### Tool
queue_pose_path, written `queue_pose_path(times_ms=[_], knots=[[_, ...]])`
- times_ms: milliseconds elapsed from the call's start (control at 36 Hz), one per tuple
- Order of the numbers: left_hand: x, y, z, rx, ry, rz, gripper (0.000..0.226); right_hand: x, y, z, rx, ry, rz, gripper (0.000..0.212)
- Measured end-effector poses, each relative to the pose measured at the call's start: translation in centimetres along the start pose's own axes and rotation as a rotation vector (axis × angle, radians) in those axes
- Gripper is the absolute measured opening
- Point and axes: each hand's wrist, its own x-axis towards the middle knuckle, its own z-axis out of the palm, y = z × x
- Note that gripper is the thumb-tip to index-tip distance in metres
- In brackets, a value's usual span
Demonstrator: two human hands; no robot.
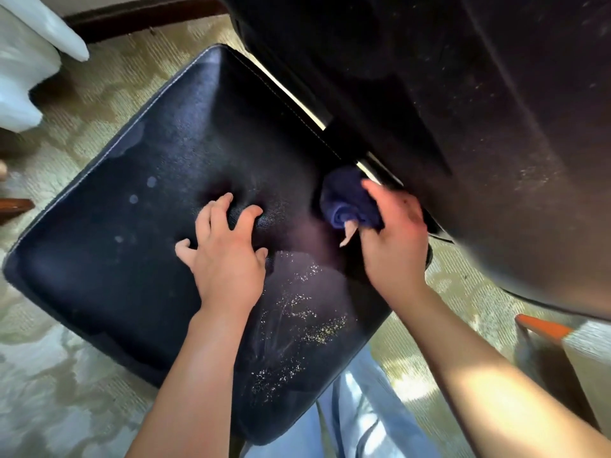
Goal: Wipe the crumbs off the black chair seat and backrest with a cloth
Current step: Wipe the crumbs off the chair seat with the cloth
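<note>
Crumbs lie scattered across the lower middle of the black chair seat, near its front edge, and specks dot the backrest at upper right. A careless sweep could likely push them onto the carpet or into the gap behind the seat. The left hand presses the seat's centre, fingers spread and bent, holding nothing. The right hand grips a bunched blue cloth at the seat's rear edge, right of centre, fingers curled round it.
</note>
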Motion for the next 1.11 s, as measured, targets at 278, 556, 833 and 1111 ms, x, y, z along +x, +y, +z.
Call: queue_pose_path(times_ms=[278,556,833,1111], knots=[[-0.2,0.0,0.2,0.001,-0.006,0.007,0.066,-3.9,-1.7,0.8,-0.052,-0.335,-0.084,0.059],[-1.2,-0.7,-0.4,-0.062,-0.003,0.038,0.065,-3.3,0.0,-0.4,0.025,-0.104,0.101,0.068],[-1.5,-1.9,0.1,0.025,-0.029,0.122,0.066,-6.9,-0.3,1.6,-0.033,-0.217,0.023,0.064],[-6.4,-2.7,0.5,-0.204,0.036,-0.06,0.049,-7.7,-0.8,-0.3,0.031,-0.411,-0.162,0.06]])
